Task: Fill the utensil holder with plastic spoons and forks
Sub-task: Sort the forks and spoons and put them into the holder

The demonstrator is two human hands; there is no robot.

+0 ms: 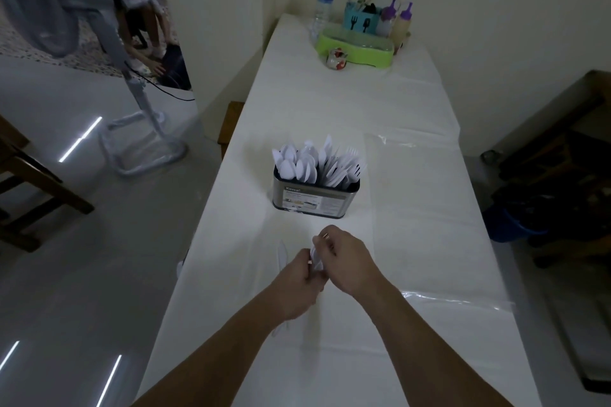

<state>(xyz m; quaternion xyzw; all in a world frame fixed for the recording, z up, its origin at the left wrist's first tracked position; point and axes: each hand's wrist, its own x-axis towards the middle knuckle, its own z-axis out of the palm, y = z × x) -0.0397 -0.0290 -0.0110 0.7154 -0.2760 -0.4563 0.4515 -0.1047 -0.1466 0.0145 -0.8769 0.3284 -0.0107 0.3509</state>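
Standing at the white table, I see the holder at twelve o'clock, packed with spoons and forks. My left hand and right hand together pinch one white utensil; another lies at ten o'clock.

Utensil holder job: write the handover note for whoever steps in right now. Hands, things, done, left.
Left hand: fingers curled around a small bunch of white plastic cutlery, held above the table.
Right hand: pinching the top of the same bunch. Spoons or forks, cannot tell.
Utensil holder: upright on the table just beyond the hands, already packed with spoons on its left side and forks on its right.
Loose piece: one white piece lies on the table left of the hands.
Done: most of the filling.
Left: drop in the held bunch, then the loose piece.
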